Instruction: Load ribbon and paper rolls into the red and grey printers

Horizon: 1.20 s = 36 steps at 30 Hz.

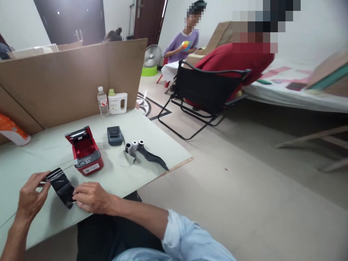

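Over the near edge of the table, my left hand [32, 198] is closed on the rolled upper end of a glossy black ribbon roll [62, 186]. A length of the ribbon hangs unrolled, tilted down to the right. My right hand [94, 198] pinches its right edge near the lower end; the fingertips are partly hidden. Just beyond stands a red label printer [88, 156], its lid raised and its bay facing up. Behind it sits a small dark grey device [114, 136]. To the right are several small rolls [134, 145] with dark strips [153, 158] trailing from them.
Cardboard panels [73, 83] stand along the table's back. Before them are a water bottle [102, 102], a white jug [117, 103] and an orange-and-white container [13, 130]. Right of the table, a person in red sits in a black folding chair [206, 87]; another in purple sits beyond, near a fan [152, 56].
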Each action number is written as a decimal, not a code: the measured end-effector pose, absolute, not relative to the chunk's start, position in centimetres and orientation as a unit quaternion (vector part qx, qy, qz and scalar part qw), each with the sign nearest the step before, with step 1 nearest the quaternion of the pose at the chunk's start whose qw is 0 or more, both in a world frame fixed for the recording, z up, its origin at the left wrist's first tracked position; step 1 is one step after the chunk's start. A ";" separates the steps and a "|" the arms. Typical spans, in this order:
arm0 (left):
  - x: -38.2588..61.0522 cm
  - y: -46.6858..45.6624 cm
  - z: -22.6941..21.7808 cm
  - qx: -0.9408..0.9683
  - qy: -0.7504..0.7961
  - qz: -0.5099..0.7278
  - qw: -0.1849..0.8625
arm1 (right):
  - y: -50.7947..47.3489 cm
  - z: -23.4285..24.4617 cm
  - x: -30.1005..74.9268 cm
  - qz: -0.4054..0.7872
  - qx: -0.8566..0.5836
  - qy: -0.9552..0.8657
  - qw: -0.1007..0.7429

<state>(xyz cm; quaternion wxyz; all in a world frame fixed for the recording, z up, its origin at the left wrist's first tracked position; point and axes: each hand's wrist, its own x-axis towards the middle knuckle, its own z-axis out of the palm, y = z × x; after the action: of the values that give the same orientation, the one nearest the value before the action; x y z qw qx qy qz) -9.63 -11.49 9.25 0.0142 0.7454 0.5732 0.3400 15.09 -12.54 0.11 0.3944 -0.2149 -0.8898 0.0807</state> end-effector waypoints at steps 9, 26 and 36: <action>9.2 -10.9 11.0 0.873 0.452 0.180 0.026 | -16.7 -1.1 31.0 0.088 -0.397 -0.731 0.548; 15.5 -1.7 4.8 0.889 0.426 0.101 0.130 | -17.0 -4.2 36.6 0.010 -0.520 -0.687 0.507; 14.2 -6.9 8.4 0.895 0.386 0.199 0.099 | -17.8 -1.3 36.1 -0.007 -0.485 -0.682 0.548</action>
<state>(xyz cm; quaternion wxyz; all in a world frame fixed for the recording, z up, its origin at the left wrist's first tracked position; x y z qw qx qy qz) 14.15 -6.88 8.43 0.0992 0.8953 0.3860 0.1993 36.15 -17.81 -1.33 0.5480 -0.4848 -0.6816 -0.0071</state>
